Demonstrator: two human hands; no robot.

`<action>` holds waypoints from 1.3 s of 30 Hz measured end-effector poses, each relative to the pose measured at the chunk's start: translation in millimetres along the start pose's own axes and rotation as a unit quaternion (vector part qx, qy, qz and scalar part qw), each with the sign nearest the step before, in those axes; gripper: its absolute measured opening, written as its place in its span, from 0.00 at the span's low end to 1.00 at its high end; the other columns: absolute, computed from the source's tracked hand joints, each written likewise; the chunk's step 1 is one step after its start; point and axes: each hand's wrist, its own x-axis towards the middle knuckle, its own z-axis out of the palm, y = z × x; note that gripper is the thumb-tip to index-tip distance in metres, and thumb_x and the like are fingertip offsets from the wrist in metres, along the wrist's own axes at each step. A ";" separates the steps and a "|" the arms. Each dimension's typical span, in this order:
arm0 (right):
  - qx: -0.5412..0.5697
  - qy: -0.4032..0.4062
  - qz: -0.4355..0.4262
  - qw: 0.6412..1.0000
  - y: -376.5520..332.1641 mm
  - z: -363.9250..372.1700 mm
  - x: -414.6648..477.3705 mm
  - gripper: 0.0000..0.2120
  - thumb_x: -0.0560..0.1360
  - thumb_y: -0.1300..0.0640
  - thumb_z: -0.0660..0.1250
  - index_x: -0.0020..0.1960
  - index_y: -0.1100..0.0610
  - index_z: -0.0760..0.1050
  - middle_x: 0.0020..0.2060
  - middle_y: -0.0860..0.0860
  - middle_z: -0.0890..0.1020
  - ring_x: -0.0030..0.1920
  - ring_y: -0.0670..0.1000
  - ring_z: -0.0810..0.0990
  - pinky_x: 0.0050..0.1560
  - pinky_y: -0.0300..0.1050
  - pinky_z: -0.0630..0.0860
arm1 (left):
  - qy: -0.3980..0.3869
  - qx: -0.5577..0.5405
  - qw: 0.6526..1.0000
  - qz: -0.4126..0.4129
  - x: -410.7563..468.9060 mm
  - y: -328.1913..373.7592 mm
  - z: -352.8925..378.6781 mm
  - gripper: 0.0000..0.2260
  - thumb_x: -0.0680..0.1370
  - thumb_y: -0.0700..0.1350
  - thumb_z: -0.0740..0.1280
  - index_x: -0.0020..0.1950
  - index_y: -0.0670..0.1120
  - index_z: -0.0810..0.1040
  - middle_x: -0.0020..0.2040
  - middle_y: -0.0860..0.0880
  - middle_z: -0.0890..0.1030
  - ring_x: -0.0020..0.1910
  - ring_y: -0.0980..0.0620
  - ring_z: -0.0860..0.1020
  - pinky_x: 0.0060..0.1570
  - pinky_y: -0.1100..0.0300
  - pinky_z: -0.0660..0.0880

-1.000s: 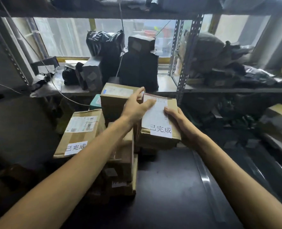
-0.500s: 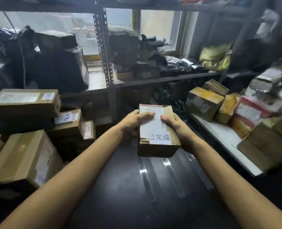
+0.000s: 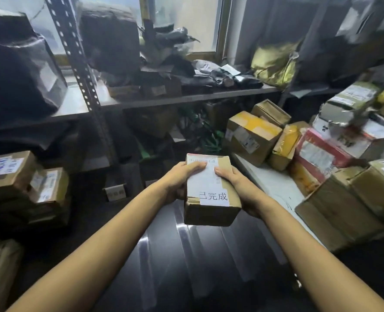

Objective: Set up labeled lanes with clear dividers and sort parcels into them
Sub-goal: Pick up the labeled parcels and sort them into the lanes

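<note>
At the centre of the frame, a small cardboard box (image 3: 211, 199) is held between both hands over a dark tabletop (image 3: 123, 278). The left hand (image 3: 177, 181) grips its left side, thumb lying across the white shipping label (image 3: 203, 176) on top. The right hand (image 3: 240, 190) clasps the right side, its thumb also on the label. A white sticker (image 3: 213, 197) with printed characters sits near the box's front edge. Shiny strips of clear tape (image 3: 184, 235) run along the tabletop below the box. Toward the right of the frame, a heap of parcels (image 3: 251, 136) lies on a white board (image 3: 274, 183). More brown boxes (image 3: 8, 172) are stacked at the left edge. Black bags (image 3: 17, 70) fill a metal shelf (image 3: 186, 97) in the upper left.
</note>
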 end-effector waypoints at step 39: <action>-0.341 -0.107 0.216 0.909 84.9 -22.6 256.7 0.39 0.81 0.59 0.58 0.80 0.61 0.34 0.77 0.62 0.62 0.70 0.59 0.71 0.54 0.41 0.73 | 0.143 0.415 0.866 -0.241 227.0 -75.7 -0.7 0.32 0.82 0.45 0.57 0.80 0.42 0.41 0.78 0.43 0.31 0.78 0.37 0.50 0.76 0.43 0.55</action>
